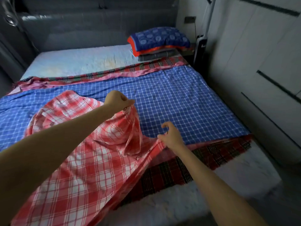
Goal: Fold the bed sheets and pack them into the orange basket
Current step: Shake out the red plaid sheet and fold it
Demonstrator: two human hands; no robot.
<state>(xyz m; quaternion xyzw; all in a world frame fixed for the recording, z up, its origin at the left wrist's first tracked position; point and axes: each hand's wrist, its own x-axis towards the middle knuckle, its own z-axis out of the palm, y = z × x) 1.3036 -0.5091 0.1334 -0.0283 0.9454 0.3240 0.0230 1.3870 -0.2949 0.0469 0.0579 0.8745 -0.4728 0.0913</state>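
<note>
Red-and-white checked cloth fills the lower left: one bed sheet (78, 160), loosely heaped on the bed (78, 61) and trailing over its near edge toward the camera. It lies on top of a second sheet, blue with thin white checks (179, 98), which is spread flat across the middle of the bed. A third sheet, dark red plaid (211, 154), lies beneath the blue one and shows as a strip along the blue sheet's far edge and again at the near right corner. That makes three sheets, all on the bed.

Two bare arms reach in from below. The left hand (117, 100) is raised over the middle of the bed, its fingers (128, 101) curled tight into a fist round a gathered bunch of the red-and-white sheet, so the cloth hangs from it in a peak. To its right and nearer, the right hand (171, 136) sits low at that sheet's right edge; its thumb and fingers (162, 139) pinch the hem, the forefinger hooked above.

Beyond the sheets the pale blue mattress cover is bare up to a grey padded headboard (81, 30). At the far right corner stands one stack of pillows (159, 39), a blue patterned one with an orange border on top and a grey striped one beneath. White wardrobe doors (260, 62) run down the right side.
</note>
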